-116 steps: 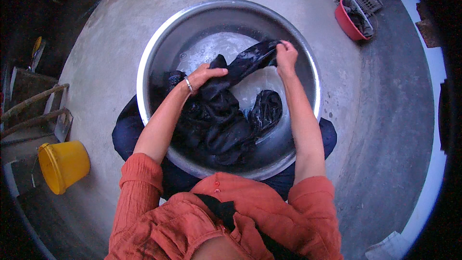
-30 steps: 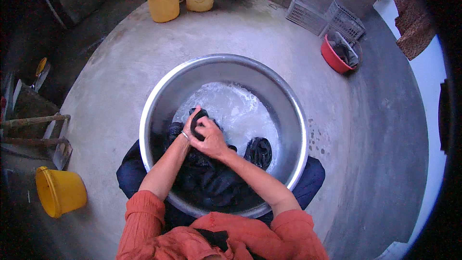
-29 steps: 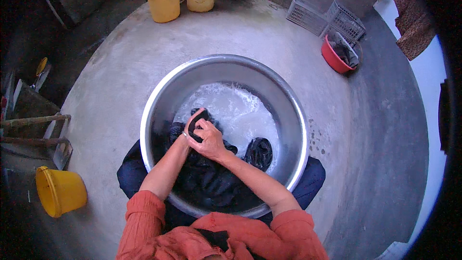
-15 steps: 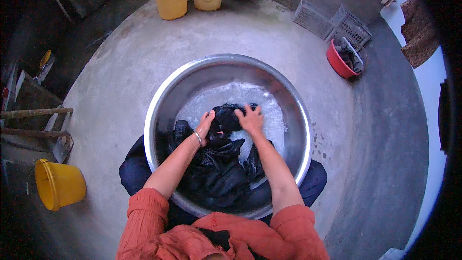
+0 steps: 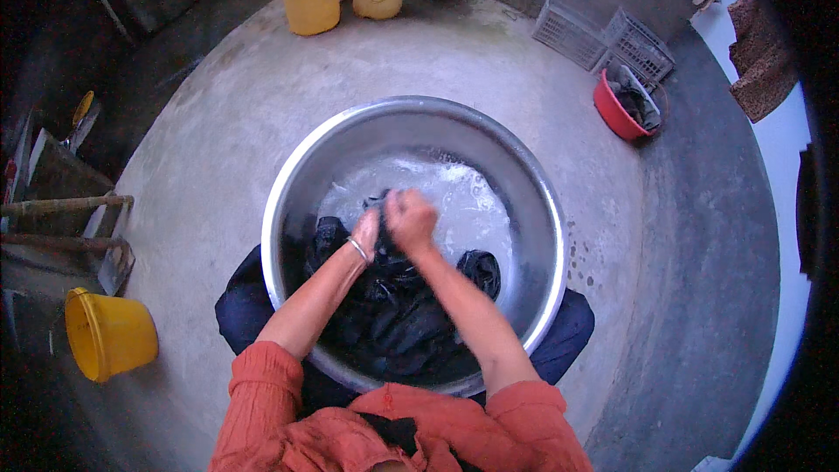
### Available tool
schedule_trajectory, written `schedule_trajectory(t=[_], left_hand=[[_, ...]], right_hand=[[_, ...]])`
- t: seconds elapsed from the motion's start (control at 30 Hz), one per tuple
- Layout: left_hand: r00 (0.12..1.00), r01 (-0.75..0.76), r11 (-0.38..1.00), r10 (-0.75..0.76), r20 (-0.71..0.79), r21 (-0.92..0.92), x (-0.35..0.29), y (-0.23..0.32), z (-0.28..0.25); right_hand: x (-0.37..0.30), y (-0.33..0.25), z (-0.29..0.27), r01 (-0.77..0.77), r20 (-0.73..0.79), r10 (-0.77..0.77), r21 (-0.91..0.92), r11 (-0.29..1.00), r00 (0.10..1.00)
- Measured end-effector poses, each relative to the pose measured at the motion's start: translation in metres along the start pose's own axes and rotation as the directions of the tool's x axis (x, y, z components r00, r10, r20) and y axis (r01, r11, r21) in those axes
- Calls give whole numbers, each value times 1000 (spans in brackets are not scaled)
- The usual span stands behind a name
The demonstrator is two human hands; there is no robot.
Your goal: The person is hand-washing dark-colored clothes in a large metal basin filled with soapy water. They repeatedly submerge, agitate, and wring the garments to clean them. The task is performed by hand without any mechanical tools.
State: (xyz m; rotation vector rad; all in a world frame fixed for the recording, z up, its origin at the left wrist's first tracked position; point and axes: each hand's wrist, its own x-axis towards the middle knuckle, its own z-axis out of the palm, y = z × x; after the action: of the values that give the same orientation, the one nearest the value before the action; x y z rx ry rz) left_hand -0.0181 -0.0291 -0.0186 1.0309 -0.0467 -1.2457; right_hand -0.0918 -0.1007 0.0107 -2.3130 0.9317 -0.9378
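Observation:
A wide steel basin point(image 5: 530, 210) stands between my knees, with soapy water point(image 5: 468, 201) in it. Black wet clothing point(image 5: 398, 323) fills its near half, and one rolled bunch lies toward the right side. Over the middle of the basin my left hand point(image 5: 367, 229), with a silver bangle at the wrist, is closed on part of the black garment. My right hand point(image 5: 411, 218) is close beside it, curled into a fist on the same garment and slightly blurred. The cloth inside the fingers is mostly hidden.
On the concrete floor, a yellow bucket point(image 5: 118, 336) stands at the left and two more buckets point(image 5: 310, 4) at the back. A red tub point(image 5: 619, 109) holding dark cloth sits by grey plastic crates point(image 5: 568, 33) at the back right. Wooden-handled tools point(image 5: 65, 207) lean at the far left.
My right hand has moved left toward my left hand and gone from spread fingers to a fist. The black cloth between them is bunched up, and a rolled part shows at the right.

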Motion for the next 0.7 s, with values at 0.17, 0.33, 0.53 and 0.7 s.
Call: schedule_trajectory(t=[0.17,0.33,0.53,0.7], left_hand=[[974,135,952,-77,-215,275,-7,11,10],[988,139,989,-135,-72,52,-3,12,-4],[981,187,982,-186,45,-17,-15,32,-5],[952,124,992,-120,282,3,35,-6,-65]], right_hand=[[36,81,-16,-206,246,345,-457,866,906],[12,80,-8,-247,307,409,-451,858,859],[-10,-18,-15,-64,363,0,164,984,932],[-29,-80,-16,226,111,-268,291,930,957]])
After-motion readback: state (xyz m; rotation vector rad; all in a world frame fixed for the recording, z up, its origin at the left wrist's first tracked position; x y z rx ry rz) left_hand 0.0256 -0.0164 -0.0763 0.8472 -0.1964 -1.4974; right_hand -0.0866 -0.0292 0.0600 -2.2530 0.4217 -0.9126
